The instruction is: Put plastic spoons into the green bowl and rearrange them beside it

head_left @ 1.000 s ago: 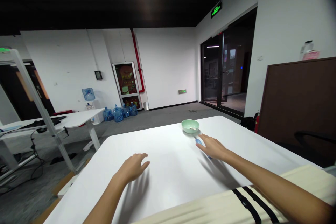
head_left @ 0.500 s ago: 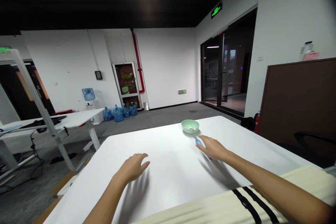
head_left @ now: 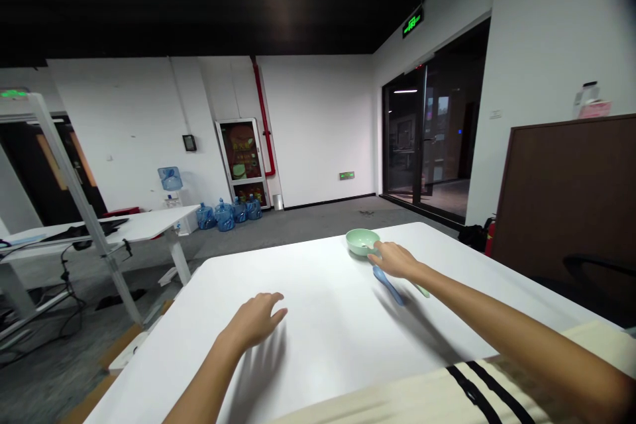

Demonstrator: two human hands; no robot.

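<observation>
My right hand (head_left: 395, 260) is stretched out over the white table (head_left: 318, 344), right at the near rim of a light green bowl (head_left: 362, 241). Its fingers are bent down and closed over the front end of a green spoon (head_left: 422, 290), whose handle shows from under my wrist. A blue spoon (head_left: 388, 283) lies bare on the table just left of my wrist. My left hand (head_left: 256, 321) rests palm down on the table nearer to me, with its fingers stretched out and nothing in it.
A cream cloth with black stripes (head_left: 472, 381) covers the table's near right edge. A dark brown partition (head_left: 566, 199) and a black chair (head_left: 596, 271) stand to the right. A second white desk (head_left: 124, 225) and several blue water bottles (head_left: 226, 214) stand to the left.
My right hand has moved forward off the blue spoon to the bowl's rim, which bares the blue spoon and the green spoon's handle. My left hand has stayed put.
</observation>
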